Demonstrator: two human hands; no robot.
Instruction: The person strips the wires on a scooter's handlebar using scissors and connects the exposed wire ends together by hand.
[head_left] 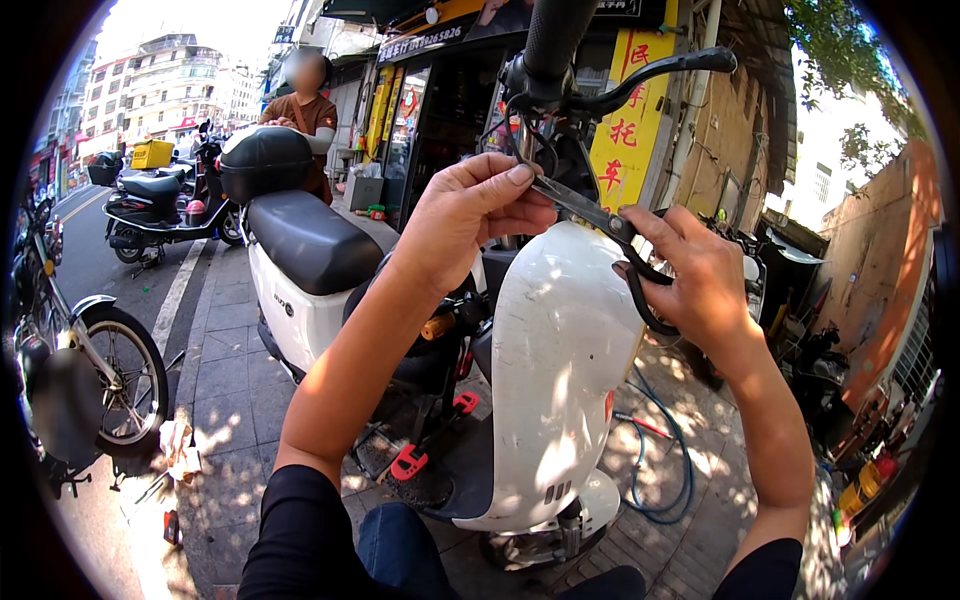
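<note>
My right hand (692, 275) grips a pair of black-handled scissors (582, 207), with fingers through the loops. The blades point left and reach the fingertips of my left hand (465, 215). Its thumb and forefinger are pinched together at a thin dark wire (517, 140), which comes down from the handlebar area. How much of the wire lies between the blades is too small to make out. Both hands are above the white front panel (560, 340) of a scooter, just below its black handlebar grip (553, 40) and brake lever (660, 76).
Red-handled tools (408, 463) lie on the scooter's footboard. A blue hose (688, 480) coils on the paving at right. Behind stands a white scooter with a black seat (315, 235); a person (305, 110) leans at its top box. A motorcycle wheel (122, 375) is at left.
</note>
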